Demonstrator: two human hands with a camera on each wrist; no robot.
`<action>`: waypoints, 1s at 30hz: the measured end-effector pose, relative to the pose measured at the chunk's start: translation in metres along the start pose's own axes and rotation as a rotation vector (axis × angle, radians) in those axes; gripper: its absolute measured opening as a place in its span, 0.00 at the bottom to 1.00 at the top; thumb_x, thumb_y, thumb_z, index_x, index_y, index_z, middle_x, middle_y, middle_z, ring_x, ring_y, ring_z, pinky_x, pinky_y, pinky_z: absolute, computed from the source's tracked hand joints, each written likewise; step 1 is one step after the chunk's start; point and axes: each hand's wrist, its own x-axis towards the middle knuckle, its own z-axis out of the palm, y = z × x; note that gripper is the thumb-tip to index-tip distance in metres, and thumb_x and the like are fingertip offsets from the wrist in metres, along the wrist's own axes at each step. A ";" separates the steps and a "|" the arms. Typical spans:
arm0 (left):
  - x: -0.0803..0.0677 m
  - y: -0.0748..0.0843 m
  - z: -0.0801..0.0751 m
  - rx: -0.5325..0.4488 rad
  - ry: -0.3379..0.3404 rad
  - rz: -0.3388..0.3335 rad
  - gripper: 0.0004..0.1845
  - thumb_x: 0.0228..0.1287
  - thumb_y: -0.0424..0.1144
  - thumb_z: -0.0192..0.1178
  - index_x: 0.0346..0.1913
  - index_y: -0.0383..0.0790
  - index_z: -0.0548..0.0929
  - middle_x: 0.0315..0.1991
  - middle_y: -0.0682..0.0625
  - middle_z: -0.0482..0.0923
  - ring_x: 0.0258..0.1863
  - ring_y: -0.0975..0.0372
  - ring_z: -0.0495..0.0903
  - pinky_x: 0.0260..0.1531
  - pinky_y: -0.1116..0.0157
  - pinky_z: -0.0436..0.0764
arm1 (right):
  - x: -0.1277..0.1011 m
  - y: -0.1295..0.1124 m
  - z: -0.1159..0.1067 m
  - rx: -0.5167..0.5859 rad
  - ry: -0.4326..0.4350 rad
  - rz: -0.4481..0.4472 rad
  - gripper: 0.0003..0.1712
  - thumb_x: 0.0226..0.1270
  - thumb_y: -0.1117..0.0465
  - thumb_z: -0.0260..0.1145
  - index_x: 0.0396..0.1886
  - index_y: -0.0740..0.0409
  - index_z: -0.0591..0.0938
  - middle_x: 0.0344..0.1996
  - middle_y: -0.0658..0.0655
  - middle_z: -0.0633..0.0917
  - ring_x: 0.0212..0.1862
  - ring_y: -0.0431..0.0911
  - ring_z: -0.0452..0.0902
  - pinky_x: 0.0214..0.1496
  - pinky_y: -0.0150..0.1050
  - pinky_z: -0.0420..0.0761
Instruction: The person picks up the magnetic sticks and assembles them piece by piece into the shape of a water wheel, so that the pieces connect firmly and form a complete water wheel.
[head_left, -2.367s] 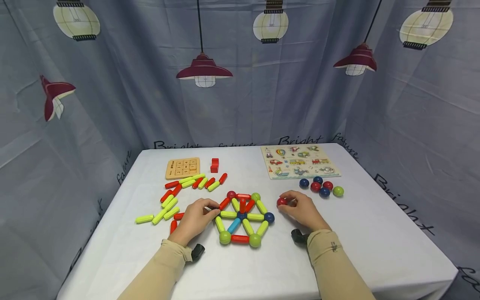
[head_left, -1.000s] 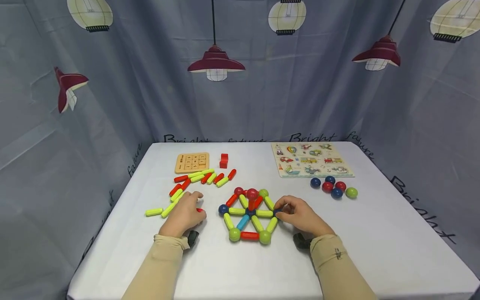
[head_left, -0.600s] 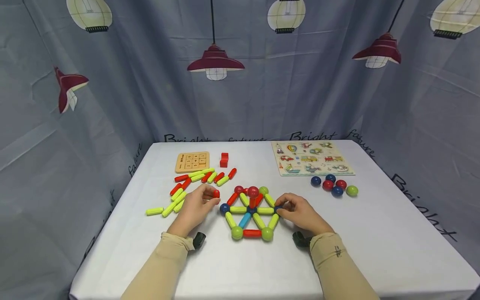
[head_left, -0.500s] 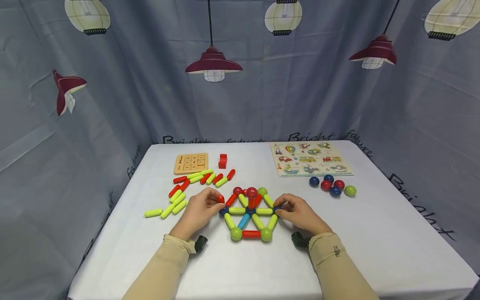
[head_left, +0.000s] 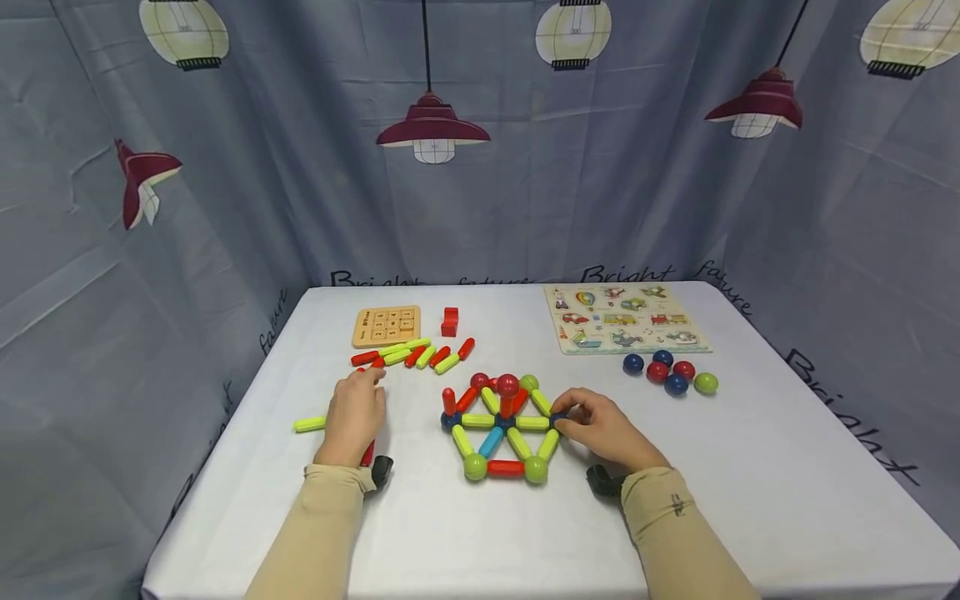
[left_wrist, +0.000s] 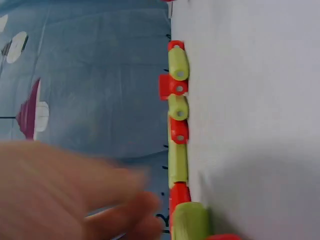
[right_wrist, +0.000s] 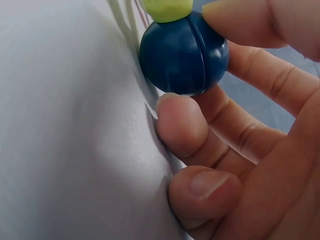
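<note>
1. Grey-blue curtains printed with lamps and bulbs hang behind your worktop (head_left: 750, 467), which wears a smooth white cloth.
2. Your right hand (head_left: 603, 429) sits at the right corner of the flat rod-and-ball wheel (head_left: 501, 429). In the right wrist view, your thumb and fingers (right_wrist: 182, 125) pinch the dark blue ball (right_wrist: 184, 52) there, with a yellow-green rod end joined to it.
3. That blue ball looks like hard, glossy plastic with a seam round its middle. I judge it light and stiff but slippery, so take it across its widest part, as you do now.
4. The wheel lies flat in the middle of the worktop: yellow-green, red and one light blue rod between round balls, with a red ball on post (head_left: 507, 387) rising near its far side. A short red rod (head_left: 448, 401) stands upright on the blue ball at its left corner.
5. The joints probably hold only lightly, so a sideways tug could pull the frame apart. Steady a ball, not a rod.
6. Your left hand (head_left: 356, 414) rests palm down over the loose rods (head_left: 408, 356) to the left. It is blurred in the left wrist view, so I cannot tell whether it holds anything.
7. Those rods are short, round-ended cylinders in red and yellow-green, smooth and likely to roll.
8. Farther off lie a wooden number board (head_left: 386, 326), a red block (head_left: 450, 321), a picture puzzle board (head_left: 624, 317) and five spare balls (head_left: 670, 372).
</note>
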 end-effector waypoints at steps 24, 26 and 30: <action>0.001 0.003 0.008 0.032 -0.033 0.037 0.13 0.72 0.37 0.65 0.56 0.43 0.81 0.51 0.45 0.81 0.53 0.48 0.81 0.48 0.47 0.82 | 0.000 0.000 -0.002 0.041 0.012 0.034 0.10 0.68 0.59 0.70 0.47 0.45 0.84 0.49 0.51 0.83 0.40 0.49 0.76 0.43 0.43 0.72; -0.002 0.013 0.008 -0.037 0.020 0.161 0.14 0.71 0.38 0.66 0.57 0.47 0.81 0.51 0.49 0.82 0.52 0.53 0.82 0.49 0.50 0.83 | 0.000 0.000 -0.001 0.047 0.005 0.032 0.10 0.68 0.59 0.70 0.47 0.45 0.84 0.49 0.51 0.83 0.40 0.49 0.76 0.44 0.43 0.72; -0.011 0.044 0.004 -0.102 0.065 0.521 0.18 0.66 0.36 0.71 0.57 0.50 0.84 0.50 0.54 0.83 0.49 0.57 0.80 0.50 0.56 0.82 | 0.000 0.001 0.002 0.056 0.000 0.002 0.10 0.69 0.60 0.70 0.47 0.45 0.84 0.47 0.51 0.83 0.38 0.49 0.75 0.42 0.43 0.71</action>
